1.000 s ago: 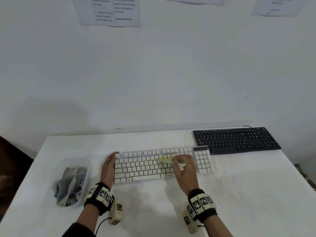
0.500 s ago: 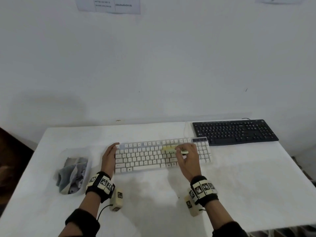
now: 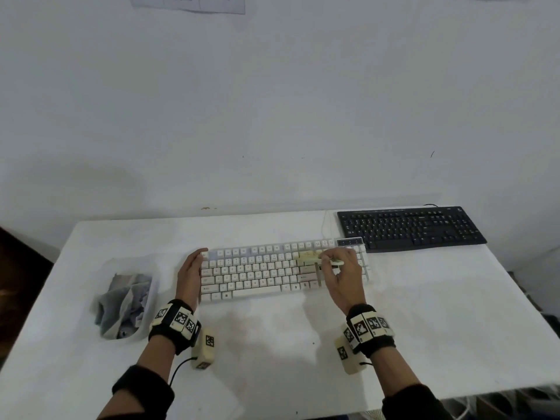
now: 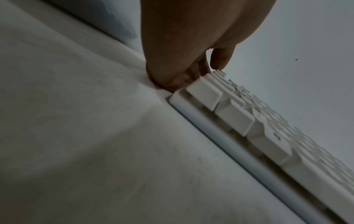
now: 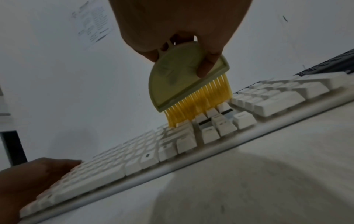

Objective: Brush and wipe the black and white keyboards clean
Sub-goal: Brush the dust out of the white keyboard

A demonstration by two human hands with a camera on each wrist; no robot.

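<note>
Right hand point(image 3: 342, 269) pinches the yellow brush point(image 5: 184, 84), bristles down on the white keyboard point(image 3: 272, 271) mid-bench. Left hand point(image 3: 190, 272), fingers straight, braces its left end. Black keyboard point(image 3: 409, 227) sits back right; a cloth tub point(image 3: 125, 304) lies left.

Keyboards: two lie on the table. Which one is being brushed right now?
The white keyboard: the brush bristles touch its keys, while the black keyboard lies untouched behind it.
</note>
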